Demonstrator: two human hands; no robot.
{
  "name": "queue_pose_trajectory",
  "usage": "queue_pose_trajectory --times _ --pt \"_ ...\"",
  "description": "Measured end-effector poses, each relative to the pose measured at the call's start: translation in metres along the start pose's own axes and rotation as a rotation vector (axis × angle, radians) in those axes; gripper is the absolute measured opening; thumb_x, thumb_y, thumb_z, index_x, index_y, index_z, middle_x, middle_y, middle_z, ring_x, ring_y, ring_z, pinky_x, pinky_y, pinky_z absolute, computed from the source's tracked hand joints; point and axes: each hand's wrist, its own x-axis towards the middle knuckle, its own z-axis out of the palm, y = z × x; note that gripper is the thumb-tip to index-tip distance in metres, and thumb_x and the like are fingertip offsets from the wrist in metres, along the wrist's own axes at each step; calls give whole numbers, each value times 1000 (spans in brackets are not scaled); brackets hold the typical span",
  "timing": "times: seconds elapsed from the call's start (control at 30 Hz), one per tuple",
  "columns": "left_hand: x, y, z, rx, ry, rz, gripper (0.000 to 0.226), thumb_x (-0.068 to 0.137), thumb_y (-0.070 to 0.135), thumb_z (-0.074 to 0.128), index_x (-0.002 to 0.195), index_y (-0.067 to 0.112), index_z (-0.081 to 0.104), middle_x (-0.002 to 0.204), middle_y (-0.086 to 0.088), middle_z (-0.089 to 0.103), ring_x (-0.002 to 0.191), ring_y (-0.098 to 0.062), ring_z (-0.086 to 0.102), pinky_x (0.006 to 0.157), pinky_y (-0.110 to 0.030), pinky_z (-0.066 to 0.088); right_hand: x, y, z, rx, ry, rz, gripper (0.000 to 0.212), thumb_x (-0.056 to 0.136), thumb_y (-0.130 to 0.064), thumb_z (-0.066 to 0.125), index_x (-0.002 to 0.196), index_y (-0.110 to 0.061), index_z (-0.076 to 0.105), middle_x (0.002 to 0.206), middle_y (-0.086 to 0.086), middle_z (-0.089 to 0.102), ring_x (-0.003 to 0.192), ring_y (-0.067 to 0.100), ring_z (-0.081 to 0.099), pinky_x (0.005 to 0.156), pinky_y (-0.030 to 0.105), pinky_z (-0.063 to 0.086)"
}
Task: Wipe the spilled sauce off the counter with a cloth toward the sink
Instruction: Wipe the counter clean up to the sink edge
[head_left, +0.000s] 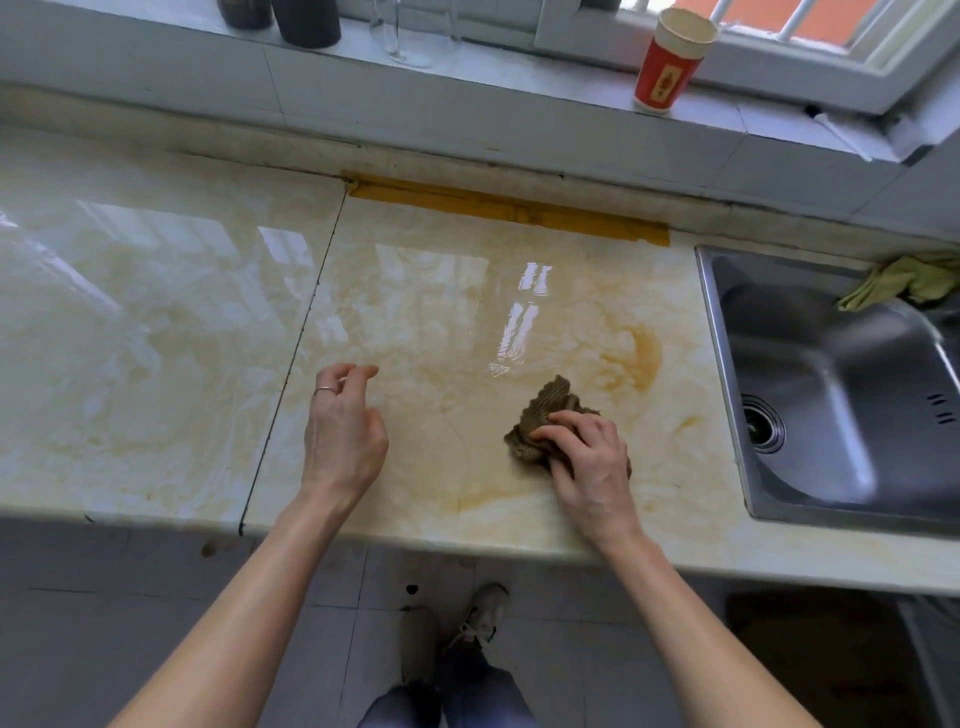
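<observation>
A crumpled brown cloth (546, 410) lies on the glossy cream marble counter (431, 312). My right hand (587, 462) grips it, fingers curled over its near side. Orange-brown sauce smears (647, 358) streak the counter to the right of the cloth, and a thinner streak (493, 496) runs along the front edge. The steel sink (831, 374) sits at the right. My left hand (343, 426) hovers over the counter left of the cloth, fingers loosely curled, holding nothing; a ring shows on one finger.
A green rag (904, 280) hangs over the sink's back rim. A red paper cup (670, 60), dark jars (306, 21) and a clear glass vessel (410, 31) stand on the windowsill. Yellow tape (509, 208) lines the counter's back edge. My shoe (483, 618) is below the counter.
</observation>
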Motion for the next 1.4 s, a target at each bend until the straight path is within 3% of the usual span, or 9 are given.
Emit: queue_pose_trajectory --times 0.23,0.4,0.5,0.67,0.8,0.93,1.0,1.2,1.4 --pt "-8 20 19 10 -70 62 48 81 -8 49 128 3 53 133 -17 43 113 -33 53 89 -35 45 -34 -32 21 -116 -83 -347 37 83 -19 57 116 -33 67 121 2 61 111 29 50 90 42 38" --pt "-8 17 16 30 -49 21 48 81 -10 49 127 3 53 133 -17 43 113 -33 52 89 -36 46 -4 3 2 -141 -2 -52 46 79 -11 62 118 -35 65 122 2 59 111 27 46 87 45 41" --pt "-8 14 14 30 -29 0 49 80 -10 50 127 2 54 133 -17 43 113 -33 52 88 -33 44 -1 -5 -2 -117 100 -41 36 81 -6 67 109 -27 72 116 7 61 105 29 49 80 42 42" --pt "-14 11 15 22 -16 -17 49 79 -8 52 127 2 53 132 -18 44 113 -32 52 90 -33 43 -17 -25 1 -189 182 -417 14 86 -18 66 96 -23 74 111 9 64 105 28 51 85 40 40" --pt "-18 11 15 12 -4 -33 48 81 -5 54 127 4 53 132 -16 43 114 -31 51 91 -34 43 -34 -29 10 -196 7 -737 22 87 -20 67 108 -25 70 126 4 63 117 26 53 94 40 39" --pt "-21 7 11 19 19 -42 47 81 -5 55 127 5 53 131 -16 44 113 -31 52 91 -33 43 -37 -27 26 -183 -184 -861 37 87 -19 56 122 -28 62 141 -4 53 133 24 44 108 49 29" --pt "-21 4 8 26 29 -53 47 81 -4 54 127 5 53 131 -16 44 113 -30 52 91 -32 42 -20 -23 32 -212 -202 -851 42 87 -19 56 126 -32 59 142 -8 52 133 23 45 108 52 28" --pt "-23 -1 -4 27 60 -79 48 82 -4 53 129 5 52 134 -15 42 118 -27 49 93 -26 38 19 -15 24 -208 -63 -440 40 84 -17 50 120 -28 65 130 -3 61 109 30 54 83 46 42" --pt "-22 -8 -14 19 102 -87 46 81 -2 55 126 5 54 130 -16 44 114 -31 51 95 -35 41 -20 -69 42 -106 -88 -884 29 94 -16 52 119 -25 64 132 -4 59 115 21 55 92 43 42"
